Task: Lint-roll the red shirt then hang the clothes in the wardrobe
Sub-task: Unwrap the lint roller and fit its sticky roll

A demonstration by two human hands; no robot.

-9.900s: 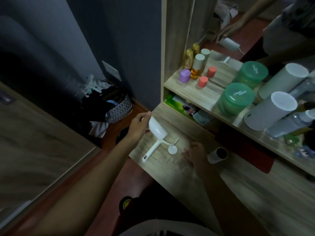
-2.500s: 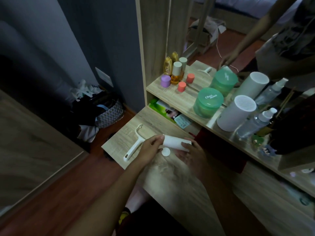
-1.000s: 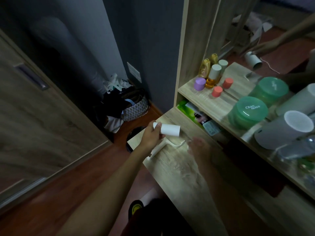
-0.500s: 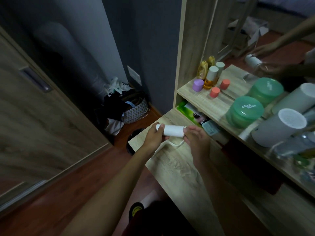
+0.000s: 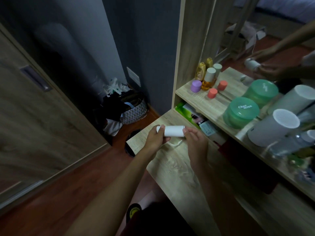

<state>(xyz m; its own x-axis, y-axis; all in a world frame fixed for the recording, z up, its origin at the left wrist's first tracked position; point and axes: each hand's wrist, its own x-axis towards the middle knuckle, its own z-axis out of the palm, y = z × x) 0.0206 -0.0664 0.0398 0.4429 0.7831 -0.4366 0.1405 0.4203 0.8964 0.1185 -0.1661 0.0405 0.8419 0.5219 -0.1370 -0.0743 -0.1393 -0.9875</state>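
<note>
Holding a white lint roll (image 5: 173, 131) between both hands just above the near end of the wooden desk (image 5: 173, 169), the person appears to be at the preparation stage: fitting the roll to its handle before any rolling of the shirt. The left hand (image 5: 154, 139) has its fingers and thumb curled round the roll's left end; the right hand (image 5: 196, 139) pinches the right end with the fingertips (image 5: 186, 130), the other fingers loosely bent. The roll lies roughly level, its long axis running left to right across the view, parallel to the shelf front, with one end towards the dark wall and the other towards the shelves. Beneath it, part of the white handle frame (image 5: 175, 144) lies on the desk, mostly hidden by the hands; whether the roll is already seated on it cannot be told. In my judgement the next move calls for lining up the roll's hollow core with the handle's spindle and pushing it on straight, then carrying the tool to the shirt. No red shirt is in view, and neither are any hangers. Further off, the upper shelf (image 5: 196, 97) carries small bottles and a green tub (image 5: 241, 112), with a mirror behind. To the left on the floor stands a basket (image 5: 134, 111) of clothes beside a wooden sliding door (image 5: 34, 116).
</note>
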